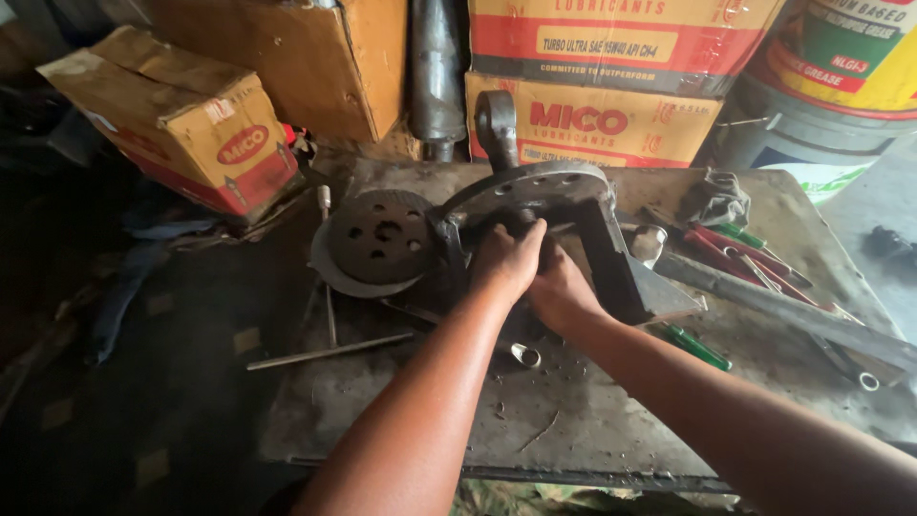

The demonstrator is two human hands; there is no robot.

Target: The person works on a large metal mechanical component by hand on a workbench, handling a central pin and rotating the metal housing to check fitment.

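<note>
A heavy grey metal press frame (559, 186), arched with holes along its top, stands on a worn metal work plate (573, 420). Both my hands reach under the arch. My left hand (506, 258) is closed around a dark part beneath the arch, and my right hand (559, 291) grips the same spot just beside and below it. What the fingers hold is mostly hidden by the hands. A round dark disc with several holes (380, 236) lies just left of the hands, on a larger disc.
Cardboard boxes (205, 124) stand at the back and left, and a grease pail (841, 57) at the back right. Red- and green-handled tools (740, 250), a long flat steel bar (793, 311), a thin rod (330, 352), a small socket (524, 355) and a rag (716, 196) lie on the plate.
</note>
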